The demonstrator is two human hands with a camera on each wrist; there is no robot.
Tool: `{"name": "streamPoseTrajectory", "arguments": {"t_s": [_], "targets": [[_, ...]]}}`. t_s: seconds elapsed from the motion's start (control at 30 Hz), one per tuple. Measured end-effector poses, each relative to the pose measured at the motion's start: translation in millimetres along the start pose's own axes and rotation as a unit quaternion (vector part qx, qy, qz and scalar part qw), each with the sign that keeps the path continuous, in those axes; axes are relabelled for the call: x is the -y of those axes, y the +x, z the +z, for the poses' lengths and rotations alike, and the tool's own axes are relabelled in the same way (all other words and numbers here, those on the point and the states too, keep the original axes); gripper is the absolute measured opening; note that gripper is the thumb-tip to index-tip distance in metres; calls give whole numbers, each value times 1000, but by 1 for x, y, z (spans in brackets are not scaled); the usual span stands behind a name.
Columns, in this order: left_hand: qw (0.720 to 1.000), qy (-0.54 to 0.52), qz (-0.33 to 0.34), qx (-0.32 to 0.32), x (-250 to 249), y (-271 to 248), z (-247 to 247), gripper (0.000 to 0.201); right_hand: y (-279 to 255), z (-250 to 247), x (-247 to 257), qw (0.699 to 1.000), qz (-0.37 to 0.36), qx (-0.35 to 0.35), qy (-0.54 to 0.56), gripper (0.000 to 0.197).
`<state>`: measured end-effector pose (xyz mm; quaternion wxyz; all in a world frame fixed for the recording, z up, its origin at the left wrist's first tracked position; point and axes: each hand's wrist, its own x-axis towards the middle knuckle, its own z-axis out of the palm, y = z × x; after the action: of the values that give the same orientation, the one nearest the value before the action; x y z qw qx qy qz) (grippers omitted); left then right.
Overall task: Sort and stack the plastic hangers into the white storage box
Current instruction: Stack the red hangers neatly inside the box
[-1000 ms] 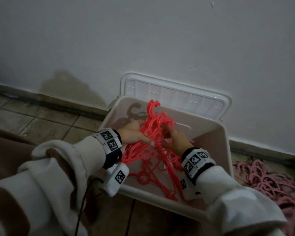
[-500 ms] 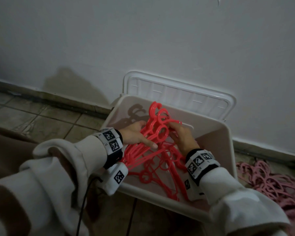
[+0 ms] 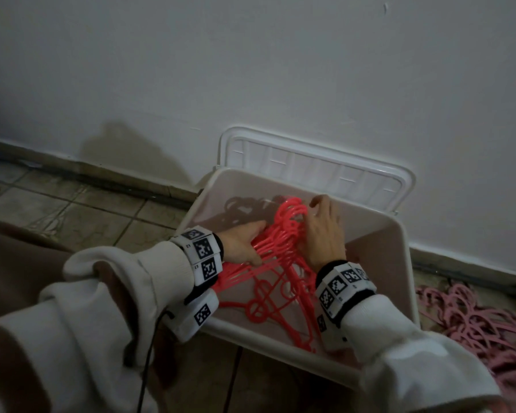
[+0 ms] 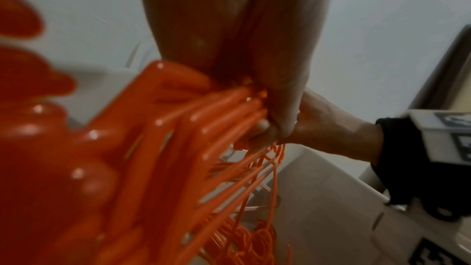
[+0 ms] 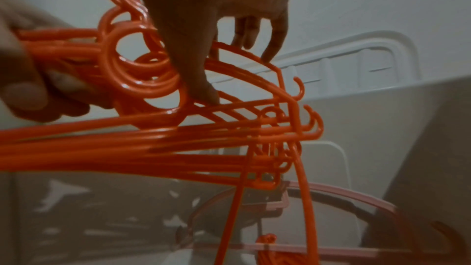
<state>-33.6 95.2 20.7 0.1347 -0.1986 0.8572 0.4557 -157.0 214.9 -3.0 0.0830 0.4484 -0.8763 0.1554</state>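
A bunch of red plastic hangers [image 3: 282,234] lies slanted inside the white storage box [image 3: 399,263], hooks toward the far wall. My left hand [image 3: 245,242] grips the bunch from the left, fingers curled round the hanger necks [image 5: 58,47]. My right hand [image 3: 323,225] rests on top of the bunch on its right side, fingers straight. In the right wrist view its thumb [image 5: 203,92] presses on a hanger arm and the other fingers [image 5: 275,37] hang loose. More red hangers [image 3: 268,302] lie on the box floor below.
The box lid [image 3: 310,165] leans against the white wall behind the box. A pile of pink hangers [image 3: 474,323] lies on the tiled floor to the right. One pink hanger [image 5: 331,192] lies on the box bottom. My sleeves cover the near rim.
The red bunch has come down from upright to a lower slant in the box. My right hand let go of its grip and slid forward to lie flat on the bunch.
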Motion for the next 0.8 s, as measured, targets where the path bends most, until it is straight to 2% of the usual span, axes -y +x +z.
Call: {"name": "streamPoseTrajectory", "arguments": {"t_s": [0.07,0.13,0.2,0.3,0.37,0.47,0.6,0.7,0.8], "targets": [[1000,19,15,-3,-2,0,-2,64,6,-7,-2,994,-13,102,-29,45],[999,29,31,1,-6,0,-5,64,10,-19,-4,982,-5,189,-17,39],[999,29,39,7,-11,-2,-10,64,11,-27,-7,973,-8,232,12,33],[998,40,48,-5,-19,-6,-15,63,10,-31,-13,967,-26,244,65,37],[991,119,45,-33,-25,-10,-18,52,7,-30,-14,964,-32,252,75,41],[978,197,43,-60,-31,-13,-20,44,4,-25,-10,967,-27,244,62,33],[972,225,37,-52,-30,-8,-14,44,0,-20,-4,966,-14,244,84,38],[970,219,40,-98,-30,-6,-8,40,-1,-24,-2,963,-24,248,102,36],[958,258,31,-125,-30,-6,-2,30,-3,-26,1,959,-44,254,121,37]]}}
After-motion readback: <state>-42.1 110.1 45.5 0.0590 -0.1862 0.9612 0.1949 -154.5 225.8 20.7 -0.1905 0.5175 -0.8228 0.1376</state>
